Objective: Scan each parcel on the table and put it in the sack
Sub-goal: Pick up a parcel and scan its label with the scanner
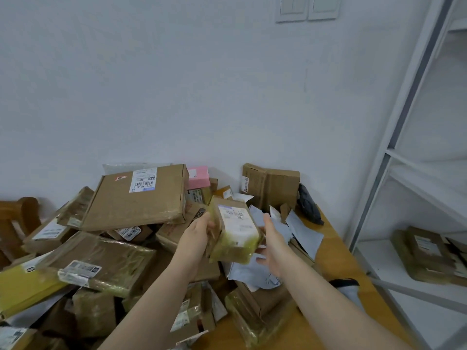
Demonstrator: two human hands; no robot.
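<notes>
Parcel heap (174,233) covering the left and middle of a wooden table (336,251) that stands against a white wall. At far left, a yellow envelope (27,286) lies just beside a flat tape-wrapped package (106,258). Behind them a large flat carton (141,200) rests tilted on top of the pile, with a pink packet (198,176) beyond its right edge. Centre: the left hand (199,232) grips the left side of a small taped parcel (236,232), held above the heap with its white label upward. The right hand (271,245), fingers spread wide, is at the parcel's right end; contact cannot be told. Further right are grey mailer bags (305,232), an upright carton (273,184) and a white shelf unit (404,170) holding more packages (427,253).
</notes>
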